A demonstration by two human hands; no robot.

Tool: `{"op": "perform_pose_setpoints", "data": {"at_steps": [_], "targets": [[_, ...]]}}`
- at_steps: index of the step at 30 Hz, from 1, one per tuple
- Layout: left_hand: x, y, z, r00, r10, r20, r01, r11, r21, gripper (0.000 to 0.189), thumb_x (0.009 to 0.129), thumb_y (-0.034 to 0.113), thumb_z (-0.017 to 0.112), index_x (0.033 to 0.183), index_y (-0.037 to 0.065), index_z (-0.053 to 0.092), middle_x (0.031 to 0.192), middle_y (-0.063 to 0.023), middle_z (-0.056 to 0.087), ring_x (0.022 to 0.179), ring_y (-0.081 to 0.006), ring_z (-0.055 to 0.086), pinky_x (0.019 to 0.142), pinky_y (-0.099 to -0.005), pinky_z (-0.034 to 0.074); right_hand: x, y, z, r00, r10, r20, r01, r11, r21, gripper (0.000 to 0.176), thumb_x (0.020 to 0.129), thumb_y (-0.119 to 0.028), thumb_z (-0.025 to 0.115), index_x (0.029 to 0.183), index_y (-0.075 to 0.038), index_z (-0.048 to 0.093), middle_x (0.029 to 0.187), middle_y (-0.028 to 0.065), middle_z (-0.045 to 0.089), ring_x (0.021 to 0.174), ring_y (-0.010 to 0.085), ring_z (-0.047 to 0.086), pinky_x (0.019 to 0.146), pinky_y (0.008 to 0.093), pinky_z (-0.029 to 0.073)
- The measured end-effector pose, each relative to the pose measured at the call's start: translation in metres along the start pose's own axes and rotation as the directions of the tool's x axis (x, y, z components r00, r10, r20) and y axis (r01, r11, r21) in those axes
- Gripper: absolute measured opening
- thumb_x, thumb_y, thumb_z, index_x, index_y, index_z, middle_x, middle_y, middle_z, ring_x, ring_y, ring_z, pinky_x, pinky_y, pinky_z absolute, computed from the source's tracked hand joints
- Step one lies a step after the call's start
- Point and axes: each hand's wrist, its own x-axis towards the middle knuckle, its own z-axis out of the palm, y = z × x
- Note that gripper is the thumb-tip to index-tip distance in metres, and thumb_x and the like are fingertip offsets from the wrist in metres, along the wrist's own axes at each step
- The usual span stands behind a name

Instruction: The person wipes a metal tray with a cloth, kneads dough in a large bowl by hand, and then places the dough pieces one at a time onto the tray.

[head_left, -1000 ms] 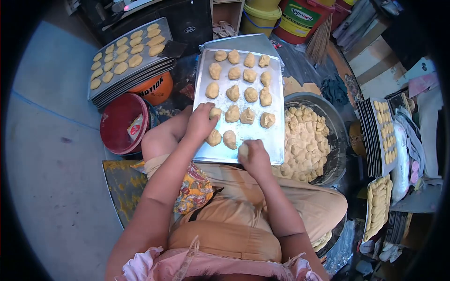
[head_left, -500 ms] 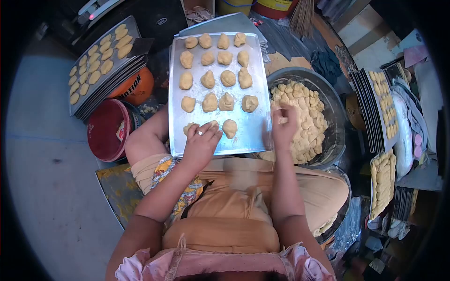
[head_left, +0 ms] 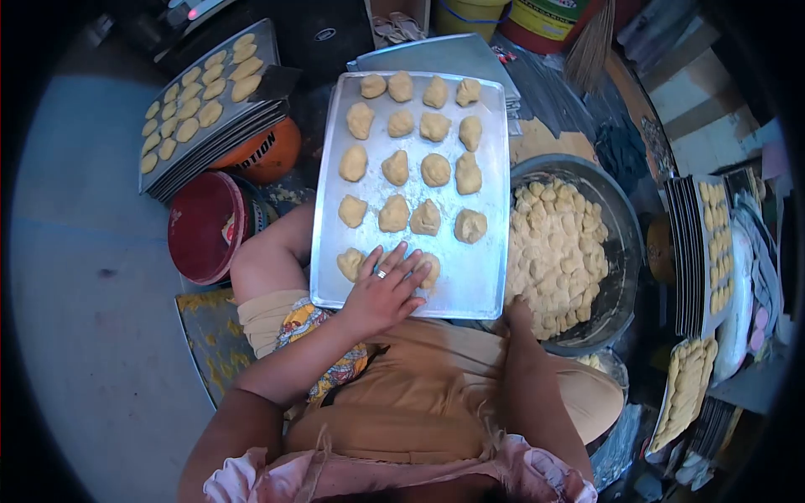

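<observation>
On a silver baking tray (head_left: 461, 289) across my lap lie several dough pieces (head_left: 435, 169) in rows. My left hand (head_left: 387, 289), a ring on one finger, lies over the tray's nearest row with its fingers spread. Its fingertips reach the rightmost dough piece (head_left: 429, 270) of that row, and whatever lies beneath the palm is hidden. A dark tub (head_left: 625, 243) full of cut dough lumps (head_left: 558, 251) stands right of the tray. At its near left rim, close to the tray's corner, is my right hand (head_left: 518, 314), its fingers largely hidden.
Stacked trays with flattened dough (head_left: 189, 109) stand at the left on an orange container (head_left: 260, 155). Beside my knee is a red bucket (head_left: 201, 226). More trays of dough (head_left: 717, 243) stand at the right, and metal sheets (head_left: 436, 54) lie behind my tray.
My left hand has shifted rightward along the nearest row, fingers more spread. My right hand has come down from above the dough lumps to the tub's near rim. The camera view has shifted.
</observation>
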Motion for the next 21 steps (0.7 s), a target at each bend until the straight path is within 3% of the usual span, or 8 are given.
{"op": "perform_pose_setpoints", "data": {"at_steps": [2,6,9,11,13,15,18,21], "targets": [[0.0,0.0,0.002,0.999,0.004,-0.035,-0.004,1.0,-0.009,0.061,0.085,0.038,0.066,0.138,0.015,0.05,0.145,-0.0069,0.047,0.14,-0.0288,0.036,0.112,-0.0535,0.022,-0.029,-0.015,-0.034,1.0,-0.024,0.006,0.024,0.994,-0.11,0.048,0.089,-0.029,0.057,0.134,-0.015,0.05,0.14,0.0128,0.049,0.12,0.0343,0.055,0.1,0.0492,0.043],[-0.002,0.003,0.001,0.997,0.019,-0.074,-0.023,0.998,-0.054,0.057,0.087,0.037,0.065,0.137,0.014,0.051,0.144,-0.0073,0.048,0.139,-0.0283,0.037,0.111,-0.0532,0.022,-0.04,-0.025,-0.07,0.887,-0.02,-0.461,0.088,0.988,0.127,0.042,0.083,-0.023,0.059,0.124,-0.012,0.058,0.12,0.0145,0.063,0.115,0.0332,0.058,0.091,0.0459,0.048],[-0.004,0.003,-0.003,0.996,0.038,-0.075,-0.044,0.996,-0.076,0.054,0.089,0.035,0.063,0.137,0.013,0.051,0.143,-0.008,0.048,0.139,-0.0285,0.037,0.111,-0.0526,0.021,-0.02,-0.01,-0.093,0.918,0.053,-0.394,0.126,0.901,0.414,0.038,0.082,-0.016,0.061,0.119,-0.006,0.059,0.112,0.0183,0.064,0.109,0.0369,0.06,0.091,0.0439,0.048],[-0.006,0.004,-0.008,0.997,0.015,-0.079,-0.02,0.997,-0.071,0.049,0.09,0.034,0.061,0.134,0.013,0.053,0.143,-0.0085,0.049,0.139,-0.0283,0.037,0.111,-0.0521,0.021,-0.012,-0.017,-0.123,0.656,0.089,-0.749,0.458,0.742,0.489,0.036,0.08,-0.007,0.061,0.115,0.001,0.058,0.108,0.0194,0.063,0.1,0.0346,0.062,0.089,0.0397,0.048],[-0.008,0.0,-0.019,0.995,-0.03,-0.093,0.025,0.998,-0.052,0.043,0.092,0.032,0.059,0.13,0.012,0.056,0.143,-0.0091,0.049,0.139,-0.0277,0.037,0.111,-0.0517,0.022,-0.051,-0.05,-0.182,0.473,0.141,-0.87,0.703,0.534,0.469,0.034,0.08,-0.002,0.062,0.113,0.004,0.057,0.103,0.0177,0.064,0.095,0.026,0.062,0.085,0.0347,0.047],[-0.011,-0.01,-0.031,0.989,-0.079,-0.126,0.067,0.993,-0.094,0.038,0.091,0.026,0.06,0.126,0.011,0.059,0.14,-0.0095,0.051,0.138,-0.0282,0.039,0.11,-0.051,0.023,-0.107,-0.078,-0.223,0.428,0.057,-0.902,0.874,0.227,0.429,0.032,0.081,-0.003,0.062,0.112,0.003,0.056,0.101,0.015,0.064,0.091,0.0194,0.061,0.081,0.0322,0.048],[-0.01,-0.022,-0.049,0.979,-0.101,-0.177,0.077,0.988,-0.135,0.03,0.087,0.017,0.061,0.117,0.009,0.064,0.133,-0.0099,0.055,0.133,-0.0287,0.043,0.108,-0.0484,0.027,-0.202,-0.121,-0.229,0.446,-0.004,-0.895,0.864,0.265,0.429,0.032,0.08,-0.004,0.064,0.111,0.001,0.056,0.099,0.0138,0.064,0.086,0.0207,0.062,0.077,0.0328,0.049],[0.002,-0.035,-0.058,0.976,-0.066,-0.207,0.05,0.995,-0.084,0.031,0.086,0.018,0.062,0.116,0.009,0.064,0.126,-0.0102,0.059,0.127,-0.0281,0.049,0.106,-0.0459,0.03,-0.255,-0.148,-0.189,0.631,-0.378,-0.677,0.702,0.651,0.29,0.045,0.077,-0.017,0.07,0.117,-0.003,0.056,0.096,0.0138,0.063,0.085,0.03,0.063,0.076,0.0388,0.051]]}}
